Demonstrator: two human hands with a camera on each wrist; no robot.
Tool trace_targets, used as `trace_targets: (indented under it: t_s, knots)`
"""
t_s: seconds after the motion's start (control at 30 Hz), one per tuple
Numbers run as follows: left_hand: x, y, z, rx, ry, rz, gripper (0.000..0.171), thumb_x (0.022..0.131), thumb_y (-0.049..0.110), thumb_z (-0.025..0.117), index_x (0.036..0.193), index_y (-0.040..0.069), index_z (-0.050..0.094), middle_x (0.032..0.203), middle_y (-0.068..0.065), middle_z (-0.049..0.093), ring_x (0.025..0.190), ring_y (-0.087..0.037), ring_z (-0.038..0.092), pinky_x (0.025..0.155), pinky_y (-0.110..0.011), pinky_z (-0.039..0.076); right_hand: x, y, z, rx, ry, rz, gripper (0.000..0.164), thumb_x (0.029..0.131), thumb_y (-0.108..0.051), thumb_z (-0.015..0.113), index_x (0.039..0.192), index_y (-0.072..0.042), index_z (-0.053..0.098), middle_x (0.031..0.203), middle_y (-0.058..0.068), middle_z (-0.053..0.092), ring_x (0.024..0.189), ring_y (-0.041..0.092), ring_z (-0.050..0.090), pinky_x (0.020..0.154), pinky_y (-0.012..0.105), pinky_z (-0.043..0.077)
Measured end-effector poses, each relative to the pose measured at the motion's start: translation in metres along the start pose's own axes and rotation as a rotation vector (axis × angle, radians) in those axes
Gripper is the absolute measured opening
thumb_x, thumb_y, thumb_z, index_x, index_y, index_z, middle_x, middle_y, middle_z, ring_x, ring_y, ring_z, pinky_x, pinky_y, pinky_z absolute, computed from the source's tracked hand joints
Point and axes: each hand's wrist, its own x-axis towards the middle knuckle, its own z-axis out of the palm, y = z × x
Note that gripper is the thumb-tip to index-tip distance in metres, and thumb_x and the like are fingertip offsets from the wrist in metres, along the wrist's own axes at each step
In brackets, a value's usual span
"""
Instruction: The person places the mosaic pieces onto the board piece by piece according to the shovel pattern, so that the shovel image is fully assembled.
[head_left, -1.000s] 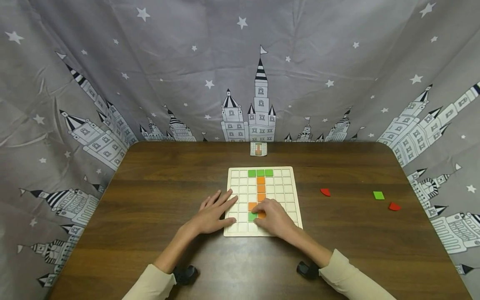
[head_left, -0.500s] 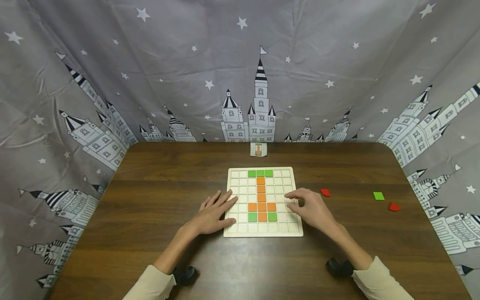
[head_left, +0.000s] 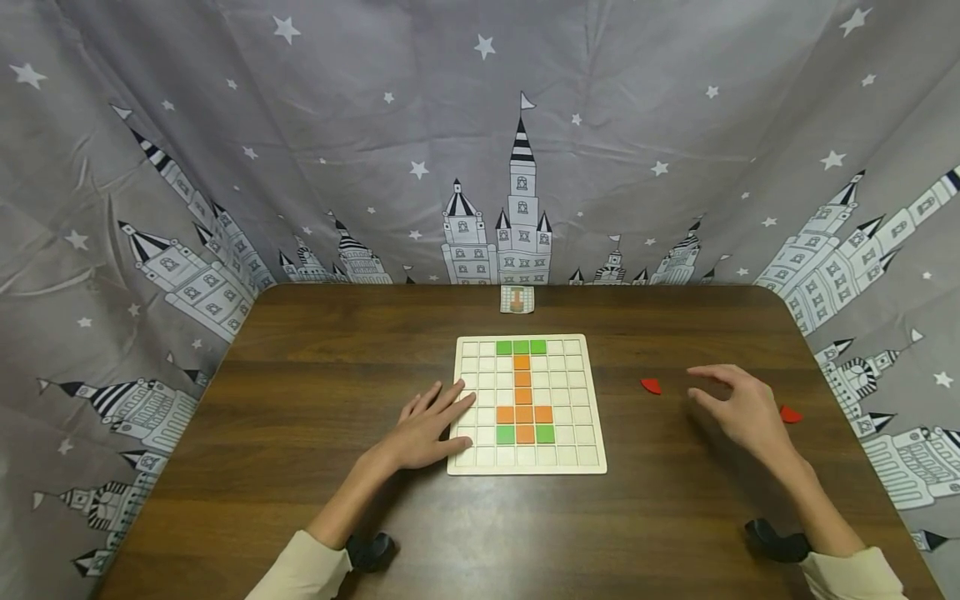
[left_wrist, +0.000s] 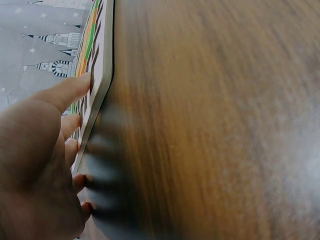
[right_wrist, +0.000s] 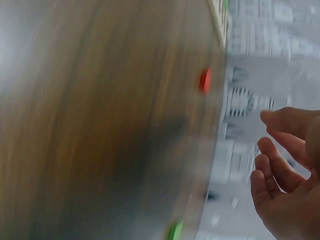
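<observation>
A pale wooden grid board (head_left: 476,454) lies on the table. On it, three green squares form a top row, and orange squares (head_left: 522,377) run down below them. Lower down, the orange column widens, with a green square (head_left: 545,433) on either side. My left hand (head_left: 420,433) rests on the board's left edge with its fingers spread. My right hand (head_left: 738,408) hovers over the table right of the board, holding nothing. Left of it lies a red quarter-round piece (head_left: 650,386). A loose green tile (right_wrist: 175,230) shows in the right wrist view but is hidden in the head view.
Another red quarter-round piece (head_left: 791,414) lies just right of my right hand. A small pattern card (head_left: 517,299) sits at the table's back edge. Behind hangs a grey curtain (head_left: 375,125) printed with castles and stars.
My right hand has left the board and moved right across the table. An orange square and a green square now show uncovered at the board's lower right. My left hand has stayed put.
</observation>
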Motion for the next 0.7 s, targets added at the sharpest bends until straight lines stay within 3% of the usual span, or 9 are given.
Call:
trace_targets:
  t_s: [0.27,0.5,0.7]
  knots:
    - [0.000,0.001,-0.001,-0.011,0.003,-0.002,0.069,0.099,0.039,0.059,0.157,0.011,0.034,0.164,-0.014,0.018,0.148,-0.046,0.008,0.109,-0.070,0.005,-0.007,0.049,-0.034,-0.092,0.001,0.133,0.037,0.089,-0.007,0.074,0.123,0.007,0.065,0.115,0.035,0.063,0.097,0.051,0.060,0.070,0.057,0.046]
    - [0.001,0.000,-0.002,0.013,-0.021,-0.018,0.068,0.101,0.041,0.056,0.158,0.014,0.031,0.165,-0.011,0.017,0.149,-0.043,0.006,0.110,-0.069,0.006,-0.004,0.078,-0.037,-0.121,-0.042,0.173,0.039,0.087,-0.008,0.075,0.120,0.009,0.065,0.116,0.041,0.059,0.104,0.059,0.054,0.076,0.064,0.042]
    - [0.001,0.000,-0.001,0.009,-0.013,-0.010,0.069,0.100,0.040,0.057,0.158,0.014,0.032,0.165,-0.011,0.017,0.149,-0.044,0.007,0.109,-0.069,0.006,-0.003,0.089,-0.038,-0.149,-0.087,0.200,0.040,0.085,-0.006,0.074,0.120,0.010,0.064,0.117,0.044,0.055,0.099,0.058,0.055,0.071,0.062,0.043]
